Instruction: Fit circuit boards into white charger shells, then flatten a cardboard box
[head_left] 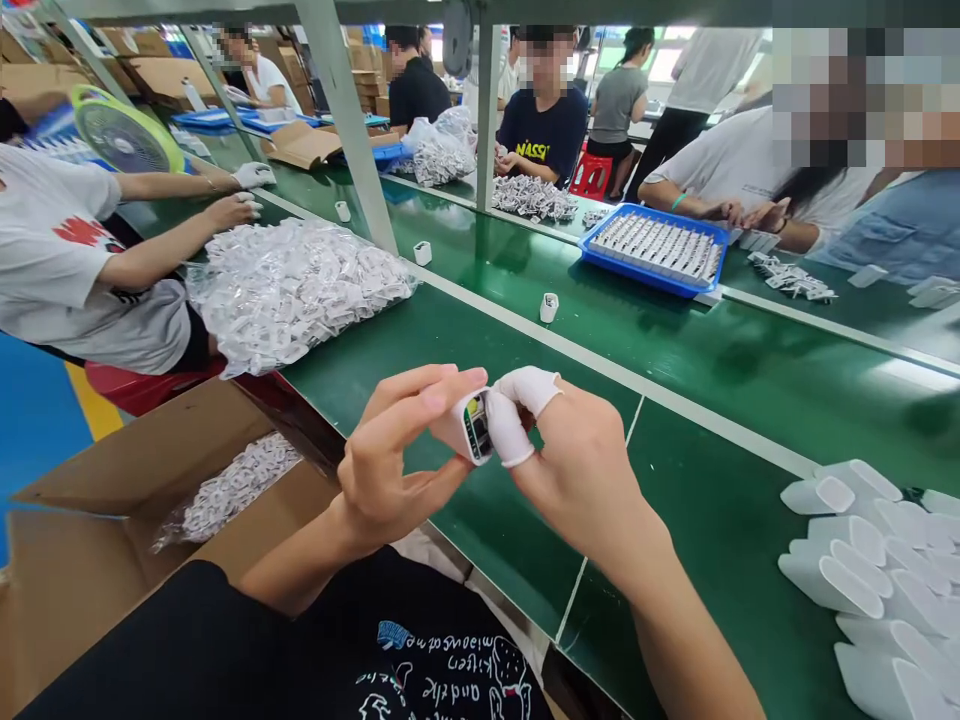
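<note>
My left hand [397,440] grips a small white plastic housing [455,428] between thumb and fingers. Its open end faces right and shows a green circuit board [477,425] with a yellow part and dark parts inside. At that open end is my right hand [559,425], with white finger covers on the thumb and index finger. Those two fingertips are pinched together against the housing's rim; whatever lies between them is hidden. Both hands are above the green work surface near its front edge.
Several white housings [851,580] stand at the right. A bag of white parts [300,290] lies at the left, above an open cardboard box [67,570]. Single housings sit on the conveyor belt [495,270]. Across it is a blue tray [652,250], with co-workers around.
</note>
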